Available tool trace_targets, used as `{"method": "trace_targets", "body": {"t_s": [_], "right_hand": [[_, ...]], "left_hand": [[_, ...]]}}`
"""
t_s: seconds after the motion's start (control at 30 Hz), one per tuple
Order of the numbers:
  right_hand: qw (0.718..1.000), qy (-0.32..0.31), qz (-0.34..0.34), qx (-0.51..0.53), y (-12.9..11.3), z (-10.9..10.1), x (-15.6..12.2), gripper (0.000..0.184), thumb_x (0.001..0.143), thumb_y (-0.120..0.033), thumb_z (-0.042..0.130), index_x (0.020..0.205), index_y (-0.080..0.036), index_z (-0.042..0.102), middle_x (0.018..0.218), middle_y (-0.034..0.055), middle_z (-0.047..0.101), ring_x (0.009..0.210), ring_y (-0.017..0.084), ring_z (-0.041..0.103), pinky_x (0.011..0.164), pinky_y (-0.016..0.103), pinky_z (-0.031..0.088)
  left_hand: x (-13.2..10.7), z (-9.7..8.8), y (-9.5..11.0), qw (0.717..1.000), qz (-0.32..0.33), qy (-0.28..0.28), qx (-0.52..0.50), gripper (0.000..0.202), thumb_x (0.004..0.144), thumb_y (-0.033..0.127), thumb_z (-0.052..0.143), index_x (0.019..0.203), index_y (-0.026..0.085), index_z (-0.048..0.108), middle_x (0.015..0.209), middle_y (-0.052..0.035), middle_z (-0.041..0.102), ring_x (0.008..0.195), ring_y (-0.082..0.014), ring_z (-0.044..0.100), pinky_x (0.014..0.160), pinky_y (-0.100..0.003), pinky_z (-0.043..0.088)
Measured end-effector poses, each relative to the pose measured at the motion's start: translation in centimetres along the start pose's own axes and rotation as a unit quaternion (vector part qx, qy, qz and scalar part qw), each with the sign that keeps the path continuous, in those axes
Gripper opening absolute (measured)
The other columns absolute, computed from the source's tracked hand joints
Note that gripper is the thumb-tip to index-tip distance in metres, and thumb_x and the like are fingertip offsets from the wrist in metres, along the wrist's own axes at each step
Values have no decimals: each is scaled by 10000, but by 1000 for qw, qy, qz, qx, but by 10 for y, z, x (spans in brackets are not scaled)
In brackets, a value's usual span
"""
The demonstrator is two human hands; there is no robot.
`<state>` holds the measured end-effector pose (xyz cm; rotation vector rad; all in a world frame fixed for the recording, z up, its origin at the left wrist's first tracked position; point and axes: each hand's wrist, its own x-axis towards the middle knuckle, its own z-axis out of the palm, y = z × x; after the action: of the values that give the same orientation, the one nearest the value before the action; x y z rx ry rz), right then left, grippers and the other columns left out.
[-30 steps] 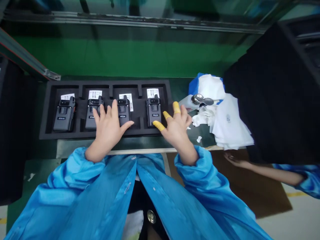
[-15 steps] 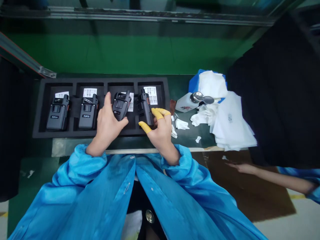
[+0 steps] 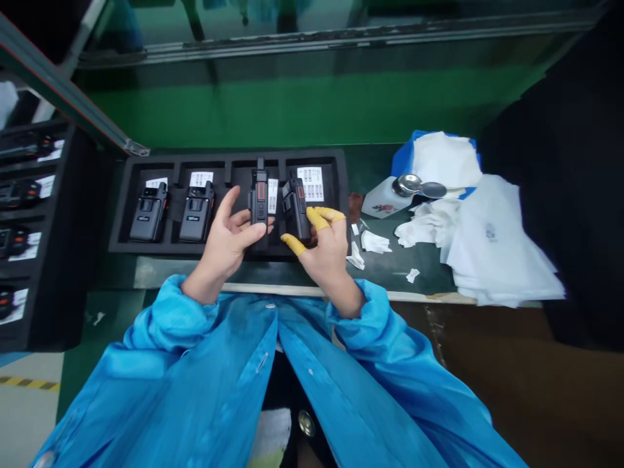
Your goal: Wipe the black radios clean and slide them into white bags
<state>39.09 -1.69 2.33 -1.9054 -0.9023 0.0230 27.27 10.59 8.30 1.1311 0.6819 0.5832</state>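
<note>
Black foam forms a long tray [image 3: 121, 211] with four compartments in a row, lying on a dark green desk [image 3: 385, 273]. At the third compartment from the left, the bare left hand [image 3: 228, 239] has its grip closed around the near end of a black handheld radio with a stubby antenna [image 3: 261, 201], which shows its narrow side and a red-outlined button. The right hand [image 3: 327, 255], wearing yellow finger cots [image 3: 293, 244], grips the near end of a second black radio [image 3: 298, 214], tilted sideways at the rightmost compartment beside a white printed label [image 3: 312, 183]. Whether either held radio touches the tray, I cannot tell. A third black radio [image 3: 149, 214] and a fourth black radio [image 3: 197, 214] lie lettered face up in the two left compartments. Right of the tray stand a white bottle with a silver top [image 3: 387, 198] and a blue box of white wipes [image 3: 402, 157], near a pile of thin white sheets [image 3: 497, 244].
</note>
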Motion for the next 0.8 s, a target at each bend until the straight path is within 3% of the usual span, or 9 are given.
{"method": "trace_targets", "body": {"t_s": [0.13,0.23,0.3,0.37,0.47,0.6,0.7,0.8], "right_hand": [[995,-54,76,-18,-14,-9,16,629,713,-541,697,1211,-175,584,1157,152,605,976,283,631,877,506,549],[985,-107,126,-58,-24,-13,33,751,685,-445,729,1344,-185,478,1060,130,684,947,321,657,908,553,508],[979,-124,141,-75,-24,-14,41,706,690,-360,705,1341,-198,487,1003,112,711,976,338,658,937,564,483],[982,-115,147,-34,-20,-14,42,632,702,-316,657,1306,-218,500,980,86,715,986,312,662,948,541,485],[983,-66,122,120,-10,-14,34,600,702,-313,622,1264,-254,422,1046,55,684,990,236,663,941,472,512],[974,26,62,217,1,-9,18,538,681,-348,649,1137,-280,372,1145,61,595,1061,201,626,986,437,503],[976,45,50,207,6,-3,8,514,685,-364,655,1104,-287,368,1139,64,560,1069,206,606,971,444,510],[974,38,63,212,10,2,4,493,687,-369,657,1084,-289,377,1100,60,557,1025,205,609,931,439,525]], "left_hand": [[-4,-2,-4,999,13,-32,-5,990,509,293,862,1365,259,366,979,-24,683,1024,-265,679,925,-394,519],[-4,-6,-4,997,44,-47,33,851,485,261,863,1248,239,487,1090,-45,659,1113,-276,631,978,-391,494],[-2,-11,-4,990,92,-44,94,707,518,254,842,1152,218,534,1110,-51,635,1126,-274,610,1009,-396,472],[1,-19,-4,967,171,-8,188,649,546,236,812,1128,198,529,1107,-61,599,1133,-278,585,1025,-421,452],[6,-30,-7,892,316,57,319,663,555,170,760,1161,185,494,1131,-78,537,1134,-278,548,1018,-445,435],[9,-38,-10,802,441,71,396,661,597,99,682,1200,221,441,1120,-70,526,1085,-251,546,983,-440,444],[11,-41,-14,782,455,58,422,680,599,97,670,1214,242,416,1083,-62,534,1064,-252,546,961,-449,457],[13,-41,-16,793,449,42,410,651,599,104,657,1198,239,440,1063,-60,542,1045,-249,557,949,-454,467]]}}
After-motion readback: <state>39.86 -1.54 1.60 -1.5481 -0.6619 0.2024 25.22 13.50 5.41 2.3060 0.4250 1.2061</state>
